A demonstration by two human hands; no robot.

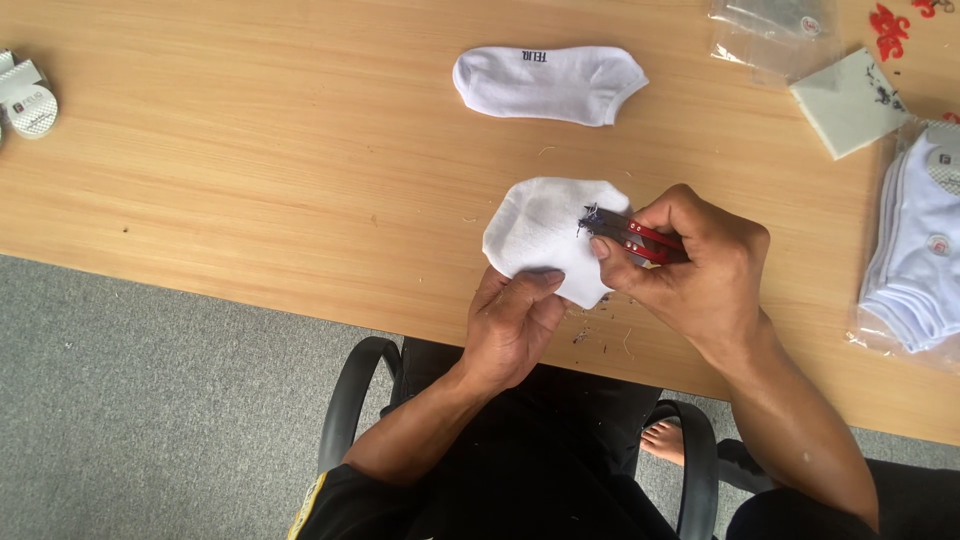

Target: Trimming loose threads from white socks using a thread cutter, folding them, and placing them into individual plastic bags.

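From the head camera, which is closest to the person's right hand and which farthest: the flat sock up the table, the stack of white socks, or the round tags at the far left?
1. Flat sock, straight up the table from the right hand.
2. Stack of white socks, at the right edge.
3. Round tags, far left edge.

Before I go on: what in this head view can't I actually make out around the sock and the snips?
- Snips: handles buried in the right hand; blade tips too small to tell open or shut.
- Sock: lower edge covered by the left hand; the dark threads being cut are too fine to read.
- Stack of white socks: cut off by the right edge.
- Round tags: cut off by the left edge.
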